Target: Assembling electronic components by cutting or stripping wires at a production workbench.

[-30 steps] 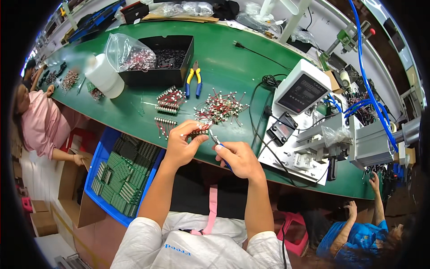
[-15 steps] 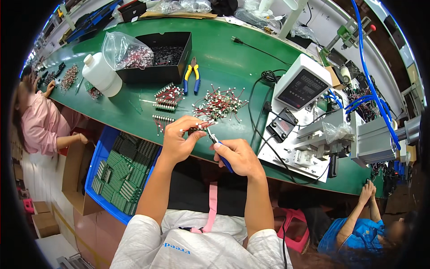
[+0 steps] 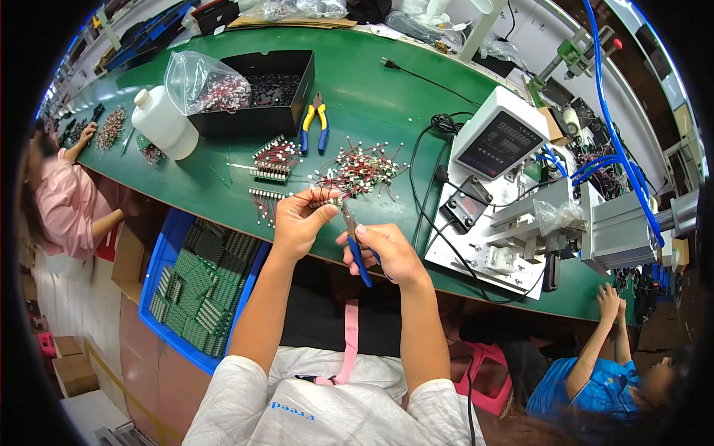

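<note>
My left hand (image 3: 294, 229) is closed on a small strip with red wires and white connectors (image 3: 324, 201), partly hidden by the fingers. In my right hand (image 3: 391, 253) are blue-handled pliers (image 3: 358, 260). Their metal jaws point up at the strip's right end; whether they touch it I cannot tell. Just beyond my hands lies a loose pile of red-wired white connectors (image 3: 366, 169). Left of it, strips of boards with wires (image 3: 272, 157) are stacked, and another wired strip (image 3: 264, 201) rests nearer the table's edge.
Yellow-and-blue pliers (image 3: 315, 123) lie beside a black box (image 3: 253, 123) and a white bottle (image 3: 165, 123). A blue tray (image 3: 158, 316) of green boards stands at lower left. Right are a white display unit (image 3: 500, 134) and a press fixture (image 3: 513, 260). Other people sit at both ends.
My right hand has turned the pliers more upright and shifted slightly down, its fingers looser around the handles. The left hand has tilted the strip a little, and it sits slightly higher.
</note>
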Demonstrator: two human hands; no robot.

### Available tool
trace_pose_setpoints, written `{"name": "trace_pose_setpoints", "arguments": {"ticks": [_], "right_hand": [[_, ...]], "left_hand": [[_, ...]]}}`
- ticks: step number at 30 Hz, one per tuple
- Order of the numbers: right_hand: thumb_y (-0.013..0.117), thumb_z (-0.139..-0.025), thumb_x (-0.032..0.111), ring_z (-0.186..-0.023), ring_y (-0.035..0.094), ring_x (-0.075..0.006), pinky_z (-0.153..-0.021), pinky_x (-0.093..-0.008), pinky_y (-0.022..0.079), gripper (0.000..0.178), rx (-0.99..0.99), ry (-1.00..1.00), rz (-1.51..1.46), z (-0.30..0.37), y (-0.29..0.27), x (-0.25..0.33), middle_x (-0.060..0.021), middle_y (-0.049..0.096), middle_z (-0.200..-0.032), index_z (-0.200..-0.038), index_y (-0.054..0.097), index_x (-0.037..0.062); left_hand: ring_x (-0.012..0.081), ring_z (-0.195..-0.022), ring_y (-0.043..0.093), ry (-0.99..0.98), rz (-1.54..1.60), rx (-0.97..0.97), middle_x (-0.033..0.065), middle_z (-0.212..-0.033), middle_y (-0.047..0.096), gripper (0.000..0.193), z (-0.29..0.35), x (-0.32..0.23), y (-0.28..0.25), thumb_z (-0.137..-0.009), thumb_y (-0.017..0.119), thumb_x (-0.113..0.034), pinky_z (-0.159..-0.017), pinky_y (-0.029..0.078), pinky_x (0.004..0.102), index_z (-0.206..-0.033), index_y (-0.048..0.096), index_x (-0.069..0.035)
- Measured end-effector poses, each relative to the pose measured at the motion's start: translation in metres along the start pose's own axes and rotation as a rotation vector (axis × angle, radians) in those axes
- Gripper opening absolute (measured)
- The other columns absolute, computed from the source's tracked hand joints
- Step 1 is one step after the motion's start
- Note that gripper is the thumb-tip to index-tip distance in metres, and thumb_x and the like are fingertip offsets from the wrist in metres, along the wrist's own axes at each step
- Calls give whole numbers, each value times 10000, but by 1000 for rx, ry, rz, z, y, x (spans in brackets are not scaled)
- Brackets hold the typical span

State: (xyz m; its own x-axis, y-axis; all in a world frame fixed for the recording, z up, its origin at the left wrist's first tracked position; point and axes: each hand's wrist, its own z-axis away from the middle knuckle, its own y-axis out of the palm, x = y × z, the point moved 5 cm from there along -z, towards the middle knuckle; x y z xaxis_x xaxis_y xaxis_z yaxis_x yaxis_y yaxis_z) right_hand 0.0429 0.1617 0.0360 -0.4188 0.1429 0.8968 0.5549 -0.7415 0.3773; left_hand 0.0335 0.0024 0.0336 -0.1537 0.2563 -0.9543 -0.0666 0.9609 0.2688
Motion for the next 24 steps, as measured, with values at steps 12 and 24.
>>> {"name": "trace_pose_setpoints", "arguments": {"ticks": [12, 24], "right_hand": [[444, -966, 284, -554, 585, -170, -515, -227, 442, 396, -162, -2, 89, 3, -10, 5, -121, 634, -723, -965, 641, -59], [540, -906, 275, -604, 563, -162, -589, -261, 459, 330, -555, -17, 763, -2, -43, 23, -92, 625, -731, -892, 622, -44]], "left_hand": [[88, -679, 542, 24, -67, -111, 76, -871, 664, 257, -4, -10, -2, -792, 695, 19, -634, 460, 193, -1045, 657, 49], [241, -620, 576, 479, -1165, 790, 96, -722, 633, 40, 71, -133, 101, -724, 623, -114, -496, 463, 355, -754, 642, -94]]}}
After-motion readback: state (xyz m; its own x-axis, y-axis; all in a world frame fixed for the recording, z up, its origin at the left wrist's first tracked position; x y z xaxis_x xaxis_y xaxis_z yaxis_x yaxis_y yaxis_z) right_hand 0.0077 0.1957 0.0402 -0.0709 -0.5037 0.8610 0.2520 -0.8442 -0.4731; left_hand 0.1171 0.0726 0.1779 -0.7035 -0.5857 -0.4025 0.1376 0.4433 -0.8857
